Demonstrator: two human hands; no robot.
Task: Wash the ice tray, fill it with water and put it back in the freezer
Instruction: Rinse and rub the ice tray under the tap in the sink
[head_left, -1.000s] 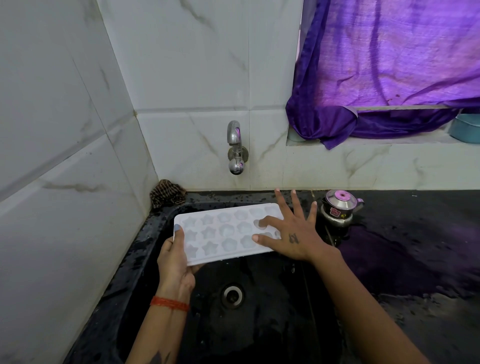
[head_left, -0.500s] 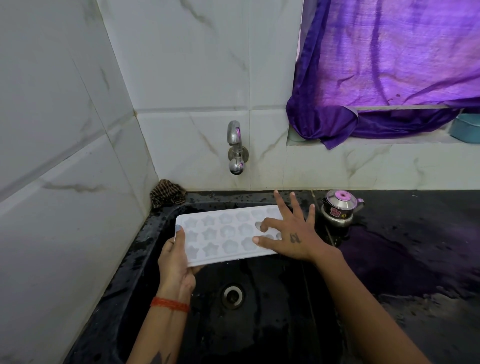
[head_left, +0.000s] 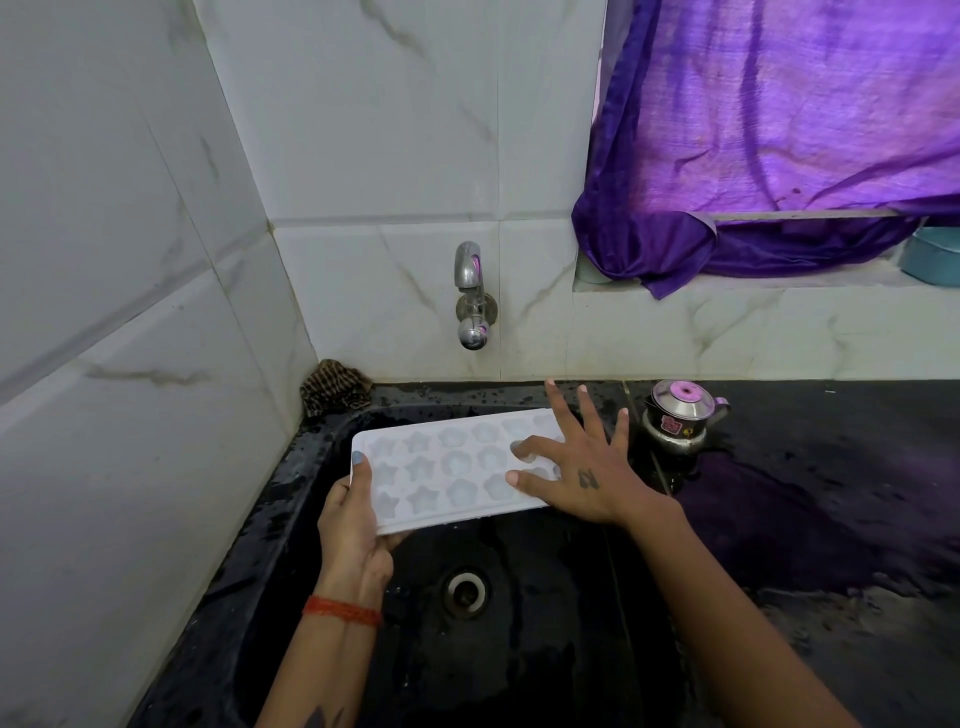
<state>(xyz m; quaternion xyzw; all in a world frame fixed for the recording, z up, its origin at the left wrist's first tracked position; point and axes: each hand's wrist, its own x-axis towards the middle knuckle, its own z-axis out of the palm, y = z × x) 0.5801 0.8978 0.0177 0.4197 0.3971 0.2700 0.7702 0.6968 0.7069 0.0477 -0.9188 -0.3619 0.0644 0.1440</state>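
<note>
left hand holding ice tray, right hand spread on it

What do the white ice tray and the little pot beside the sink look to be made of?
Ice tray: probably matte white plastic or silicone; its star and flower moulds look dull and slightly translucent. Little pot: polished metal, likely steel; it mirrors the purple light.

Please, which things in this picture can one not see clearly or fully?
- Head view: the right end of the ice tray is covered by the right hand.
- The left hand grips the left end; its fingers below the tray are hidden.
- Any water in the moulds: cannot tell.
- The teal container is cut by the right edge.
- The label on the small steel kettle is too small to read.
</note>
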